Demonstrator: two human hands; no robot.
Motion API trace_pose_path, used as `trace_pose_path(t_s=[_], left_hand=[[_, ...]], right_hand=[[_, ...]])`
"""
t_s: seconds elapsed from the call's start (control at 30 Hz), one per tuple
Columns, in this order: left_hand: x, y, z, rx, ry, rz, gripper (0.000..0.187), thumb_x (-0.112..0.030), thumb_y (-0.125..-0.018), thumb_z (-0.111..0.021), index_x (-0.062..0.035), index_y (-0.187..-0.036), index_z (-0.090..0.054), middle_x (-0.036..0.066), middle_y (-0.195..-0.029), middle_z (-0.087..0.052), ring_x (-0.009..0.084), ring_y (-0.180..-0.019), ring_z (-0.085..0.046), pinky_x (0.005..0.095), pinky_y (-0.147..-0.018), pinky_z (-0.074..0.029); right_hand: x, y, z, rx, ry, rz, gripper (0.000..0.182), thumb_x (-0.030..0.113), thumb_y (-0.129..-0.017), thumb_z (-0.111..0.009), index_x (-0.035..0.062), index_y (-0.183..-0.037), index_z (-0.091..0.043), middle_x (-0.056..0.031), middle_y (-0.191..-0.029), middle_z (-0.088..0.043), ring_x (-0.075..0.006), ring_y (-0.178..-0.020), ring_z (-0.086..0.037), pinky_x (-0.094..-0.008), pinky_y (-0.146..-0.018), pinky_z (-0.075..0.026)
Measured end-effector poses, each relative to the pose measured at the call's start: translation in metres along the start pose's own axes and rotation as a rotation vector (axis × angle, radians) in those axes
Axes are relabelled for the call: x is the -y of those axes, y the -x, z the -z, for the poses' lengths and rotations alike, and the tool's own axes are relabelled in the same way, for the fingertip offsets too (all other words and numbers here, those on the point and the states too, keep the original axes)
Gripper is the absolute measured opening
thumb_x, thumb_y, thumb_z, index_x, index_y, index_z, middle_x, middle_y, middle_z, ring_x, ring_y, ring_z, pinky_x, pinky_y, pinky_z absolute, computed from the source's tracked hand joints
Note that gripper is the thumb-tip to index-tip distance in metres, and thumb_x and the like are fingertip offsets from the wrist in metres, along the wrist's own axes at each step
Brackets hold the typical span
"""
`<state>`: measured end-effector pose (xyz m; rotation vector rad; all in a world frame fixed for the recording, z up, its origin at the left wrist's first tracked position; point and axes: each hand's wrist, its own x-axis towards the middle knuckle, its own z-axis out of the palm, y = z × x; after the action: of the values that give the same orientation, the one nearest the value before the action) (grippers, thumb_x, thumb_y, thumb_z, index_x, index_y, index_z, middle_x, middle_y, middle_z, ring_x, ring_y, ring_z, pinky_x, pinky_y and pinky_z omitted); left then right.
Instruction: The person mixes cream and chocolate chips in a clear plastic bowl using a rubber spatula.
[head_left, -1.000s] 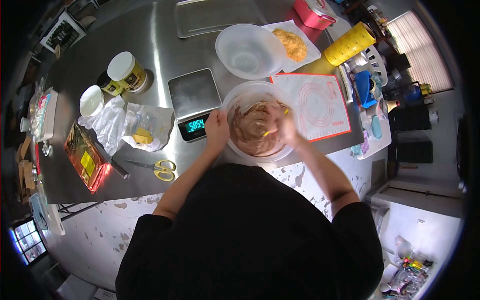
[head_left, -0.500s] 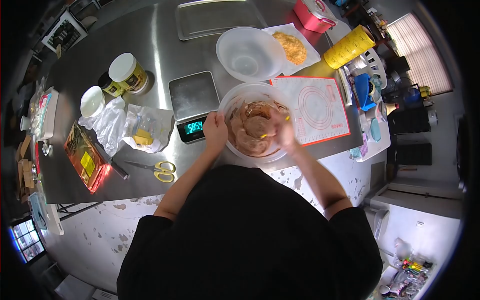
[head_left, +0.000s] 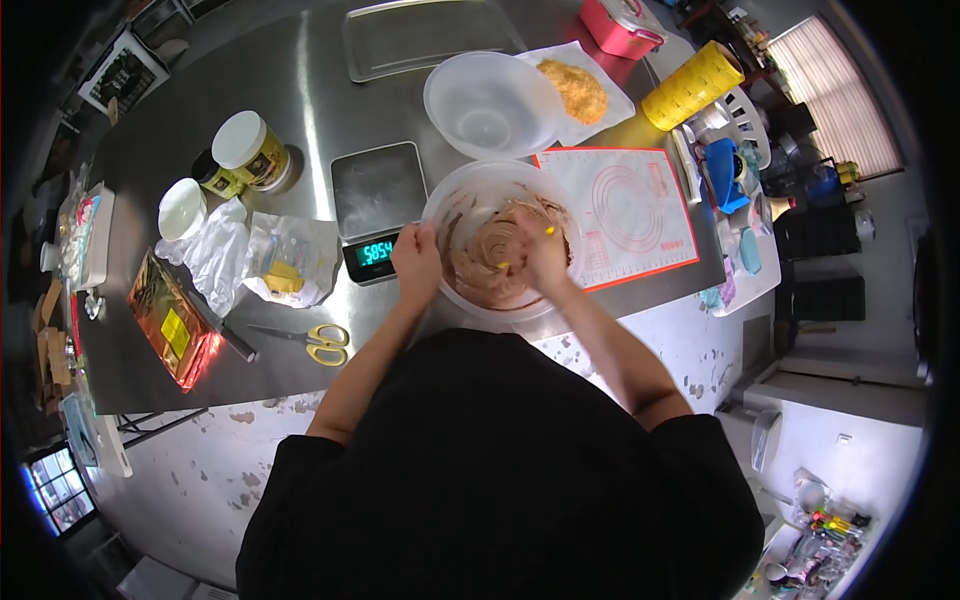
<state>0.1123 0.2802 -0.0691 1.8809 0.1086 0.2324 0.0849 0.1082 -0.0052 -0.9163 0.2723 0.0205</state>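
Note:
A translucent plastic mixing bowl (head_left: pixel 452 195) stands at the table's near side with brown, chocolate-coloured batter (head_left: pixel 480 275) swirled inside and smeared up its wall. My left hand (head_left: pixel 416 255) is closed on the bowl's left rim. Over the batter, my right hand (head_left: pixel 541 255) is closed, slightly blurred, around a mixing tool with yellow parts (head_left: pixel 550 231) showing on both sides of the fist. The tool's working end is hidden by the hand and the batter. Left of the bowl, a digital kitchen scale (head_left: pixel 380 190) reads 585.4, close to my left hand.
Behind stands a second translucent bowl (head_left: pixel 490 105), beside orange crumbs (head_left: pixel 575 90) on paper. A red-edged baking mat (head_left: pixel 630 215) lies right of the mixing bowl. Scissors (head_left: pixel 325 345), a foil packet (head_left: pixel 172 325), crumpled bags (head_left: pixel 290 260) and tubs (head_left: pixel 250 150) occupy the left. A metal tray (head_left: pixel 430 40) is farther back.
My right hand has swept leftward within the bowl, and the batter's surface has changed from a heaped mass to a smoother swirl. My left hand keeps its hold on the rim.

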Motion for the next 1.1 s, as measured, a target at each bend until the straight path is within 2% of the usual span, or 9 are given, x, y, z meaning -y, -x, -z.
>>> trace_pose_path(t_s=[0.13,0.33,0.43,0.5,0.6,0.77,0.83,1.0,1.1], left_hand=[[0.002,-0.006,0.007,0.069,0.021,-0.027,0.026,-0.02,-0.082,-0.05,0.0007,-0.066,-0.044,0.014,-0.053,-0.044,0.022,-0.047,-0.042,0.0338,-0.048,-0.036],[0.003,-0.007,0.005,0.087,0.043,-0.01,0.03,-0.022,-0.083,-0.052,-0.0021,-0.062,-0.042,0.002,-0.051,-0.038,0.0074,-0.051,-0.034,0.026,-0.045,-0.031],[0.006,-0.006,0.001,0.0,0.064,0.015,0.031,-0.022,-0.082,-0.053,-0.0021,-0.061,-0.042,0.002,-0.051,-0.038,0.0075,-0.051,-0.034,0.0261,-0.045,-0.031],[0.005,-0.008,0.004,-0.008,0.024,0.008,0.03,-0.021,-0.082,-0.052,-0.0008,-0.063,-0.041,0.008,-0.052,-0.04,0.0144,-0.049,-0.037,0.0296,-0.046,-0.032],[-0.006,-0.008,0.01,0.018,-0.02,0.012,0.028,-0.02,-0.081,-0.052,0.0004,-0.064,-0.041,0.013,-0.052,-0.041,0.0219,-0.046,-0.04,0.0333,-0.047,-0.034],[-0.001,-0.008,0.009,0.091,-0.017,-0.006,0.028,-0.019,-0.081,-0.052,0.0002,-0.064,-0.041,0.014,-0.051,-0.041,0.0233,-0.046,-0.041,0.0338,-0.047,-0.034],[-0.001,-0.009,0.008,0.066,-0.031,-0.01,0.027,-0.02,-0.081,-0.052,0.0,-0.064,-0.042,0.014,-0.052,-0.042,0.0232,-0.046,-0.042,0.034,-0.047,-0.035],[-0.002,-0.007,0.004,-0.005,-0.016,0.033,0.027,-0.02,-0.081,-0.051,0.0002,-0.065,-0.043,0.015,-0.053,-0.042,0.0239,-0.047,-0.042,0.0339,-0.048,-0.035],[-0.001,-0.004,0.007,0.017,0.0,0.028,0.026,-0.019,-0.081,-0.051,0.0005,-0.066,-0.044,0.015,-0.053,-0.043,0.0242,-0.047,-0.042,0.0339,-0.048,-0.035]], right_hand=[[0.062,-0.026,-0.013,-0.126,0.501,0.154,0.035,0.023,-0.085,-0.05,0.0107,-0.053,-0.04,0.0011,-0.045,-0.035,-0.0089,-0.034,-0.031,-0.0243,-0.034,-0.022],[0.014,-0.052,-0.034,-0.407,0.145,0.569,0.037,0.024,-0.084,-0.051,0.011,-0.052,-0.037,0.0022,-0.046,-0.033,-0.0091,-0.038,-0.031,-0.0241,-0.037,-0.023],[-0.015,-0.02,-0.046,-0.291,0.108,0.455,0.037,0.023,-0.085,-0.05,0.0106,-0.053,-0.037,0.0027,-0.047,-0.032,-0.0089,-0.04,-0.031,-0.0237,-0.038,-0.023],[-0.014,-0.001,-0.027,0.356,0.173,0.117,0.036,0.022,-0.086,-0.049,0.0101,-0.054,-0.037,0.0021,-0.048,-0.034,-0.0088,-0.039,-0.031,-0.0236,-0.037,-0.023],[0.037,-0.007,-0.003,0.249,0.394,-0.22,0.042,0.02,-0.085,-0.048,0.0064,-0.047,-0.041,-0.0021,-0.042,-0.04,-0.0104,-0.035,-0.033,-0.0244,-0.036,-0.023],[0.07,-0.056,0.014,-0.071,0.553,0.359,0.043,0.024,-0.087,-0.046,0.0104,-0.047,-0.039,-0.0016,-0.04,-0.037,-0.01,-0.035,-0.033,-0.025,-0.037,-0.023],[0.042,-0.064,0.009,-0.354,0.042,0.554,0.041,0.027,-0.087,-0.044,0.0106,-0.05,-0.039,-0.0012,-0.041,-0.036,-0.0105,-0.036,-0.032,-0.0252,-0.037,-0.024],[-0.021,-0.013,-0.004,-0.294,0.137,0.26,0.032,0.023,-0.086,-0.048,0.0115,-0.059,-0.034,0.0013,-0.044,-0.028,-0.0094,-0.038,-0.026,-0.0257,-0.036,-0.019],[0.031,-0.007,0.006,0.12,0.286,-0.201,0.037,0.02,-0.082,-0.054,0.0101,-0.049,-0.041,-0.0008,-0.042,-0.037,-0.0112,-0.034,-0.033,-0.0251,-0.035,-0.024]])
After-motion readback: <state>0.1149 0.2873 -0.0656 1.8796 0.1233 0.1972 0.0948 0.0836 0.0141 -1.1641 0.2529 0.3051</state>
